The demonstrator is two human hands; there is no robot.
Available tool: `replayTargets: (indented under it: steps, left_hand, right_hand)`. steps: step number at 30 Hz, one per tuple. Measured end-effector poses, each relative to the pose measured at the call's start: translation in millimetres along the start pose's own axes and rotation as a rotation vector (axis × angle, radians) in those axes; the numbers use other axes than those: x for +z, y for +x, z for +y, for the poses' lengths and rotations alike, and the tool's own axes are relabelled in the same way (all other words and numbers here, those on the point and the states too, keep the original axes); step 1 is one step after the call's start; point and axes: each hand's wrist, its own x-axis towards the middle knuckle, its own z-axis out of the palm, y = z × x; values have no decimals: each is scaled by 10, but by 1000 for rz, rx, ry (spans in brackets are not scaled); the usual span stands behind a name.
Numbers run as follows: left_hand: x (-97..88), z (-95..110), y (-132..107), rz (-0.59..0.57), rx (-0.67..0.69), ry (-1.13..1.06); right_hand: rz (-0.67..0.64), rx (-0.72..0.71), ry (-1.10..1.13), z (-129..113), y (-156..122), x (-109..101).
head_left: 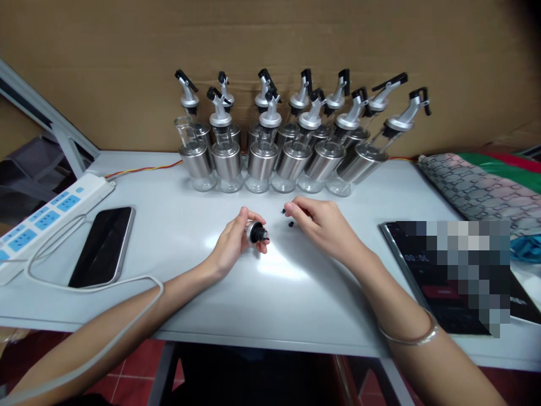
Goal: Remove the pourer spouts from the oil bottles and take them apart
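Note:
My left hand (236,239) is wrapped around a pourer stopper (256,232), its ribbed black plug end turned towards the right and its silver collar against my fingers. Thumb and forefinger of my right hand (318,223) are pinched together, with a small black part (283,211) at their tips. Just below those fingertips, a second small black piece (291,224) lies on the table. Behind both hands stand steel-sleeved glass bottles (262,160) in two rows, most topped with silver and black lever pourers (270,115). The front-left bottle (196,160) has a bare glass neck.
A white power strip (46,220) and a phone (103,245) with a white cable lie at the left. To the right rests a tablet (431,282) showing a timer, beside patterned fabric (477,194). A cardboard wall (139,73) closes off the back.

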Motion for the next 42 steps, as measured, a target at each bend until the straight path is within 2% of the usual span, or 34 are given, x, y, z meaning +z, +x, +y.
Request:
replayTargets:
  steps: [3, 5, 7, 13, 20, 23, 29, 38, 42]
  left_hand:
    - [-8, -25, 8, 22, 22, -14]
    - [-15, -41, 10, 26, 35, -26]
    - [-20, -57, 9, 26, 39, -28]
    - [-17, -100, 6, 98, 88, 67]
    - [17, -81, -22, -46, 77, 38]
    - [19, -79, -39, -45, 77, 77]
    - [20, -44, -29, -47, 170, 110]
    - [-6, -58, 23, -54, 136, 115]
    - [-10, -77, 30, -40, 138, 108]
  right_hand:
    - [-131, -124, 171, -93, -49, 22]
    - [-200, -145, 212, -147, -78, 50]
    - [-214, -157, 221, -180, -96, 78]
    - [-153, -247, 207, -187, -111, 121]
    - [-85, -294, 100, -169, -112, 133]
    - [-49, -278, 63, -146, -96, 139]
    - [1, -308, 19, -99, -74, 132]
    - [74, -445, 6, -36, -64, 147]
    - [52, -428, 97, -55, -71, 104]
